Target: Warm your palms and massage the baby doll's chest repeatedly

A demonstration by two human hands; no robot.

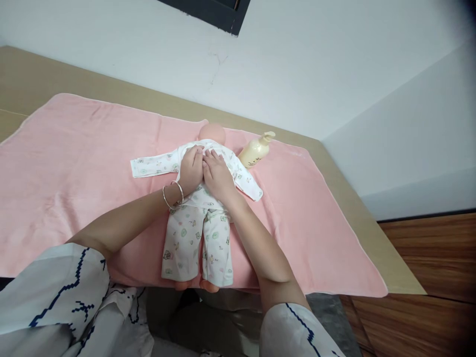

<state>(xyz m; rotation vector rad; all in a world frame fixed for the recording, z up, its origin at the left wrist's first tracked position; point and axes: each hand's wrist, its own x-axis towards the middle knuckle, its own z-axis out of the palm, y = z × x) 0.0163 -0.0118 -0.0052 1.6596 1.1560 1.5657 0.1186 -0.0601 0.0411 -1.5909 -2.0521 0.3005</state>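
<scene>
A bald baby doll point(211, 133) lies stretched out on a pink blanket, its head away from me. It wears a white long-sleeved shirt point(158, 164) and white trousers point(217, 243), both with small prints. My left hand point(192, 168), with two thin bangles at the wrist, rests on the upper shirt, its fingers curled in against the cloth. Right beside it, my right hand point(217, 174) lies on the shirt with fingers stretched out. The two hands touch at the middle of the doll's torso. Both hands hide the cloth beneath them.
A cream pump bottle point(255, 150) leans or lies by the doll's right-hand sleeve. The pink blanket point(100, 144) covers most of a tan tabletop point(345, 198). A white wall point(148, 64) rises behind it. Wooden panels point(427, 253) stand at the right.
</scene>
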